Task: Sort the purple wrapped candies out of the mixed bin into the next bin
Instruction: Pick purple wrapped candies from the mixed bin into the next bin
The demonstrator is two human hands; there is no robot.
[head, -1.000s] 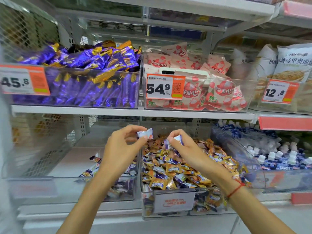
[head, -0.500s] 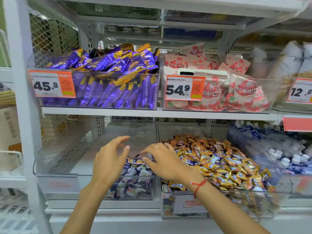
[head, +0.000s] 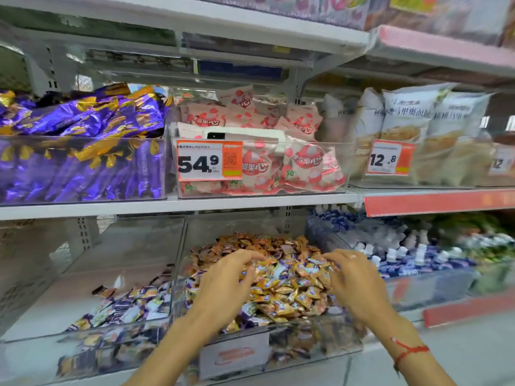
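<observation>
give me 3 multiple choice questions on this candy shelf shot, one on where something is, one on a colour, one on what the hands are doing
1. Where does the bin with the sorted purple candies sit relative to the mixed bin?
A. to its left
B. to its right
C. on the shelf above

2. What colour is the string on the right wrist?
A. blue
B. red
C. green

3. What are the two hands doing?
A. both hover with loosely curled fingers over the mixed bin
B. both rest on the price tag
C. both grip a large bag

Key:
1 A: the bin with purple candies stands left of the mixed bin.
2 B: the string is red.
3 A: the left hand and the right hand are above the mixed pile; neither visibly holds a candy.
</observation>
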